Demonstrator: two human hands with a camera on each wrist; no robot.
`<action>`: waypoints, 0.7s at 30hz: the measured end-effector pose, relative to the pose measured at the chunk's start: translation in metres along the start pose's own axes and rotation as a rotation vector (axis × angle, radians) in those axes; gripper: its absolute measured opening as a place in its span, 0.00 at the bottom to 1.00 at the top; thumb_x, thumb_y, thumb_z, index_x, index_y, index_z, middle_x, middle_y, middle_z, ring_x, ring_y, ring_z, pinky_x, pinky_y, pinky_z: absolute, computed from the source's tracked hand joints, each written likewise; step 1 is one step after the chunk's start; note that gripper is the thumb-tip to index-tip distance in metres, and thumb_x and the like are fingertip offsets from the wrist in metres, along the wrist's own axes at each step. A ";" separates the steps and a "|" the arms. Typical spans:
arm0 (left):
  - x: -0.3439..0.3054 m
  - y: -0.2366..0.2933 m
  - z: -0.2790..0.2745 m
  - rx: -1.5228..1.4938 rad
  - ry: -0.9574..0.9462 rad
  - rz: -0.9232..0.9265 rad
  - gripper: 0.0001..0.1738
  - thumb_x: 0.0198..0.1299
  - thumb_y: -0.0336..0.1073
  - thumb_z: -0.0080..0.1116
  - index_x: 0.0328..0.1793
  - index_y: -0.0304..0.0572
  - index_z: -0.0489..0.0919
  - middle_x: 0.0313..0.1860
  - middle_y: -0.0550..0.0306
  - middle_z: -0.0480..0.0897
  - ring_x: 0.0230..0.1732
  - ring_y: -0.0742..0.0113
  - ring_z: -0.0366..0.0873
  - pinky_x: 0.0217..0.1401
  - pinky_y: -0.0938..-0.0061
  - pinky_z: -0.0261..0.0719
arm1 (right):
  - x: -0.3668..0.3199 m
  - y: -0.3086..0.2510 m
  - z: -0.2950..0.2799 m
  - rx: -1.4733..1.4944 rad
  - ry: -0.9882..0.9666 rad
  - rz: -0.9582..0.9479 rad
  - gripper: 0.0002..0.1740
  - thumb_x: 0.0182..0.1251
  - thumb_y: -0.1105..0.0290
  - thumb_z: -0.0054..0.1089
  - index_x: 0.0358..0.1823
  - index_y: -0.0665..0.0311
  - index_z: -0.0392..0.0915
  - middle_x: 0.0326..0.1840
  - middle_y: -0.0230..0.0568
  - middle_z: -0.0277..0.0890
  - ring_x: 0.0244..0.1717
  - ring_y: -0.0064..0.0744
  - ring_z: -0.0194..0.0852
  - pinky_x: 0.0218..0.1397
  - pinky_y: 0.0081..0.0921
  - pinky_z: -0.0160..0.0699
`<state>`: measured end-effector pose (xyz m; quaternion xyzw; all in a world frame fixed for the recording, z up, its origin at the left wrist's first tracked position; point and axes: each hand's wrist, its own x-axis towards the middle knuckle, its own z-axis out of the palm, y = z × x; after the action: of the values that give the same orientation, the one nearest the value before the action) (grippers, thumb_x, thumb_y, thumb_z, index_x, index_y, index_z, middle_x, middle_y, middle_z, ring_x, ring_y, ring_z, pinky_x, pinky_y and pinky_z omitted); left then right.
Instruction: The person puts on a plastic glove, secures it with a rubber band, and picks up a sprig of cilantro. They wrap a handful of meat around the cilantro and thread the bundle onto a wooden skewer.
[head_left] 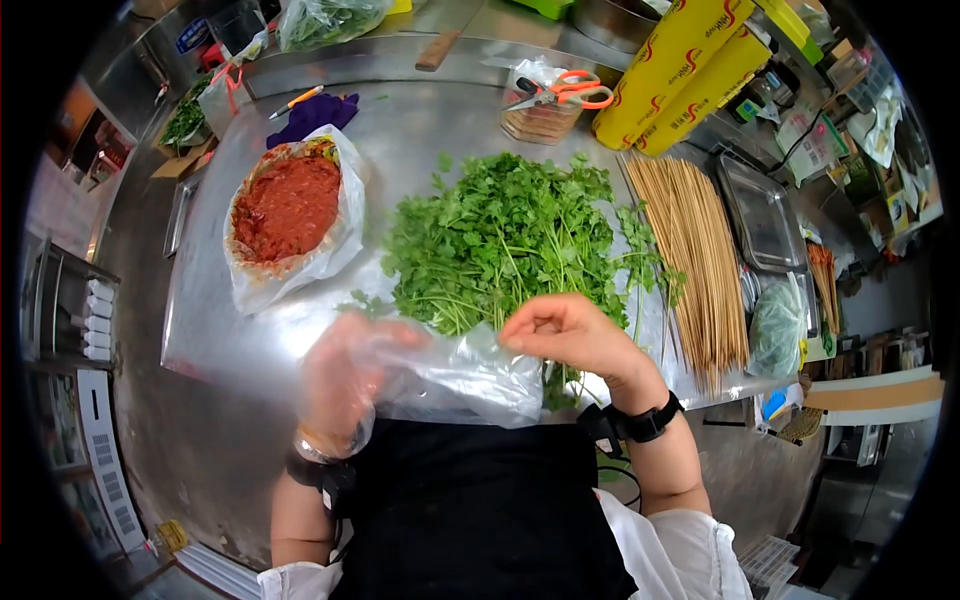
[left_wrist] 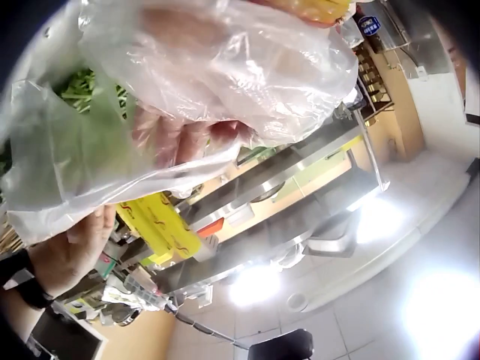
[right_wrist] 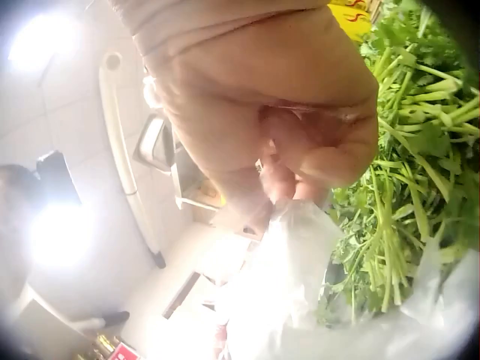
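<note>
A clear plastic bag (head_left: 470, 385) stretches between the two hands, over the table's near edge. Blurred in the head view, the left hand (head_left: 340, 375) is behind the bag's film, and plastic also lies around its wrist. The left wrist view shows those fingers (left_wrist: 180, 139) through the film; cannot tell whether they grip it. Thumb and fingertips of the right hand (head_left: 575, 335) pinch the bag's upper right edge, with the other fingers curled. Just beyond the bag lies a heap of cilantro (head_left: 510, 230), its stems partly overlapped by the right hand and the film.
A plastic-lined container of red sauce (head_left: 290, 210) stands left on the metal table (head_left: 400, 125). Bamboo skewers (head_left: 690, 260) lie right of the cilantro. Orange-handled scissors (head_left: 575, 90) rest on a clear tub (head_left: 540, 122) at the back, beside yellow wrap rolls (head_left: 680, 75).
</note>
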<state>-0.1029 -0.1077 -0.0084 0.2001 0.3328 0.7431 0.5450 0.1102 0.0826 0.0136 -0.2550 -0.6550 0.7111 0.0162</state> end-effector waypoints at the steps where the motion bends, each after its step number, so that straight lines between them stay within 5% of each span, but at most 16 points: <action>1: 0.002 0.001 -0.001 0.020 0.088 0.027 0.21 0.68 0.51 0.46 0.45 0.37 0.71 0.51 0.37 0.79 0.57 0.46 0.77 0.59 0.53 0.76 | -0.003 0.003 0.001 0.070 0.050 -0.020 0.11 0.62 0.71 0.67 0.44 0.67 0.81 0.34 0.29 0.82 0.34 0.14 0.76 0.38 0.13 0.75; 3: 0.003 0.010 0.011 0.072 0.184 0.051 0.18 0.67 0.46 0.49 0.46 0.36 0.73 0.51 0.43 0.78 0.55 0.50 0.76 0.59 0.58 0.77 | -0.009 0.002 0.007 0.148 0.189 -0.041 0.05 0.64 0.75 0.64 0.40 0.67 0.82 0.31 0.27 0.80 0.33 0.12 0.74 0.37 0.11 0.73; 5: 0.006 0.004 -0.013 0.925 0.281 0.310 0.12 0.68 0.41 0.48 0.47 0.40 0.71 0.51 0.45 0.79 0.57 0.54 0.77 0.58 0.64 0.78 | -0.013 0.005 0.010 0.163 0.270 -0.071 0.06 0.63 0.76 0.65 0.40 0.67 0.82 0.33 0.29 0.81 0.34 0.13 0.76 0.38 0.11 0.74; 8: -0.005 0.015 -0.019 1.330 0.355 0.600 0.08 0.69 0.33 0.47 0.50 0.40 0.71 0.42 0.54 0.78 0.46 0.68 0.78 0.45 0.79 0.78 | -0.016 0.005 0.022 0.231 0.351 -0.185 0.16 0.59 0.80 0.67 0.49 0.66 0.78 0.37 0.28 0.79 0.28 0.10 0.68 0.33 0.10 0.68; 11: -0.022 0.019 -0.004 0.941 0.393 0.492 0.08 0.67 0.30 0.49 0.50 0.38 0.73 0.36 0.59 0.74 0.33 0.75 0.73 0.37 0.81 0.74 | -0.016 -0.004 0.034 0.212 0.362 -0.222 0.25 0.56 0.81 0.68 0.56 0.63 0.74 0.38 0.24 0.76 0.20 0.06 0.48 0.24 0.08 0.54; 12: -0.028 0.022 0.031 0.835 0.145 0.172 0.05 0.65 0.27 0.51 0.46 0.37 0.74 0.36 0.59 0.76 0.34 0.74 0.74 0.37 0.80 0.75 | -0.014 -0.003 0.039 0.243 0.350 -0.212 0.24 0.56 0.81 0.68 0.56 0.63 0.75 0.36 0.23 0.75 0.20 0.06 0.49 0.24 0.08 0.53; 14: -0.020 0.005 0.022 0.856 -0.034 0.074 0.09 0.62 0.30 0.58 0.47 0.35 0.77 0.39 0.60 0.78 0.37 0.76 0.74 0.42 0.80 0.74 | -0.010 -0.002 0.050 0.307 0.320 -0.196 0.23 0.57 0.81 0.68 0.55 0.64 0.75 0.33 0.22 0.73 0.20 0.05 0.49 0.23 0.07 0.52; 18: -0.010 -0.008 0.029 0.782 -0.047 -0.077 0.12 0.59 0.31 0.65 0.47 0.36 0.77 0.38 0.63 0.77 0.37 0.79 0.73 0.41 0.81 0.73 | -0.011 0.011 0.052 0.052 0.369 -0.069 0.09 0.56 0.78 0.70 0.36 0.66 0.78 0.32 0.22 0.72 0.24 0.05 0.59 0.25 0.08 0.57; 21: -0.002 -0.015 0.040 0.735 -0.074 -0.114 0.11 0.59 0.31 0.65 0.46 0.38 0.77 0.37 0.64 0.77 0.36 0.80 0.72 0.40 0.81 0.73 | -0.009 0.010 0.065 -0.137 0.488 -0.275 0.10 0.55 0.75 0.71 0.29 0.64 0.74 0.27 0.24 0.69 0.22 0.09 0.58 0.24 0.13 0.57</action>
<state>-0.0658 -0.0962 0.0087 0.3903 0.5681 0.5347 0.4890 0.0958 0.0177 0.0084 -0.3279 -0.7067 0.5741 0.2521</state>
